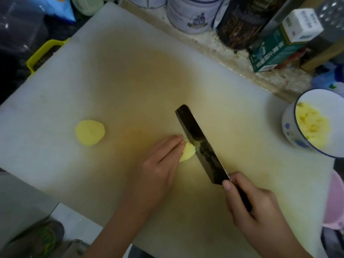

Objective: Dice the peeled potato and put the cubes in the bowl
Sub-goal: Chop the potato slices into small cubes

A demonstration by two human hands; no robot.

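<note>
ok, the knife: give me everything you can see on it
The knife is a cleaver type: a broad rectangular blade, dark and mottled like metal, with a squared tip and a dark handle. It lies diagonally over the cutting board, tip pointing away and left, handle toward the person. The right hand grips the handle, hiding most of it. The blade's edge is down against the potato piece, which the left hand presses with straight fingers. How deep the cut is cannot be told.

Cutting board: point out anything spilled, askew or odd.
Nothing spilled. The cutting board has a broad yellowish-brown stain across its middle. One potato half lies alone at left, apart from the piece the left hand steadies at the knife.
</note>
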